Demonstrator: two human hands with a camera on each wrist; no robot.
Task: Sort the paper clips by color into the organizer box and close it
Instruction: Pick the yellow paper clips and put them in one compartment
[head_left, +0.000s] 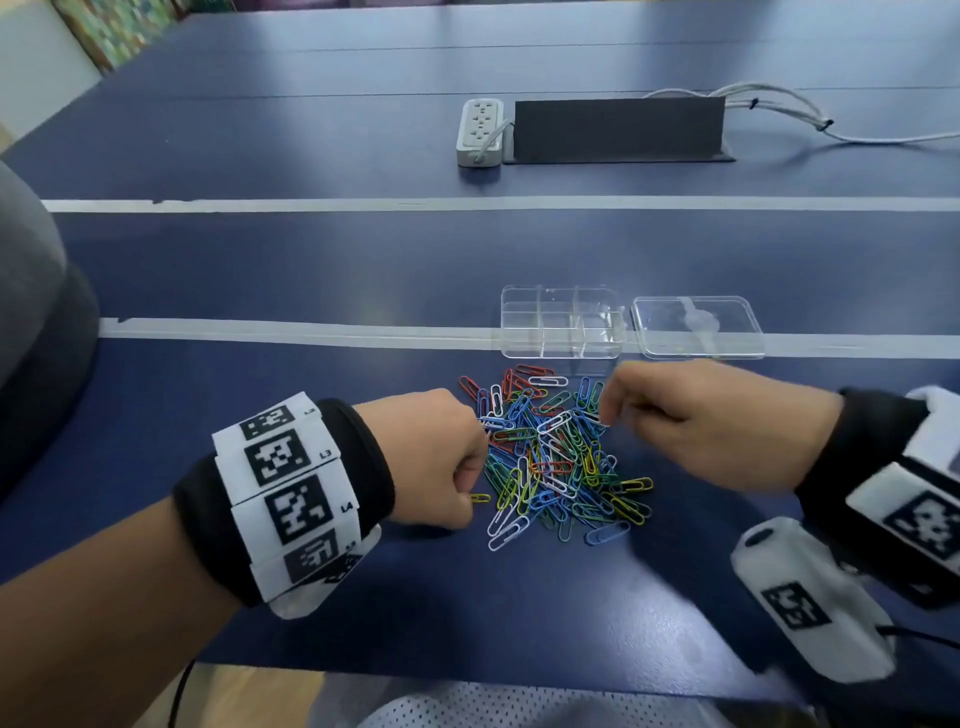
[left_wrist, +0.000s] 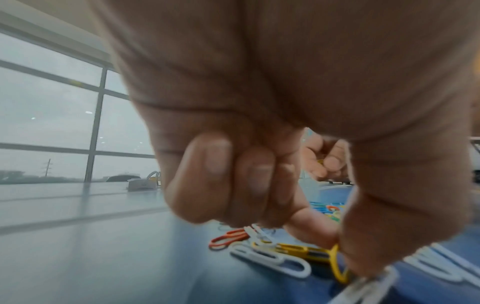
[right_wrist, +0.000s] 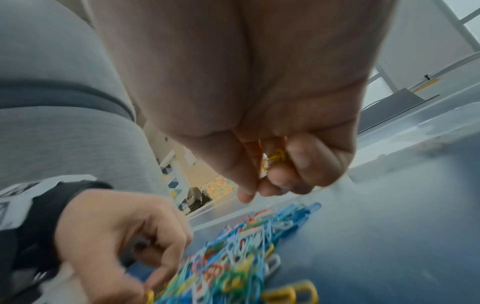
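We see the left hand (head_left: 436, 457) pinching a yellow clip (left_wrist: 335, 265) at the pile (head_left: 556, 467) on the desk (head_left: 260, 270); the right hand (head_left: 696, 421) grips yellow clips (right_wrist: 275, 158). The open box (head_left: 561, 322) sits behind.

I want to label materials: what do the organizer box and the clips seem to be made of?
Box: clear hard plastic, glossy; the table shows through its walls and dividers. Clips: likely wire with a coloured coating; thin bent loops in red, blue, green, yellow, white.

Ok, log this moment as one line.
left hand: pinches yellow clip | right hand: holds yellow clips | organizer box: open, empty
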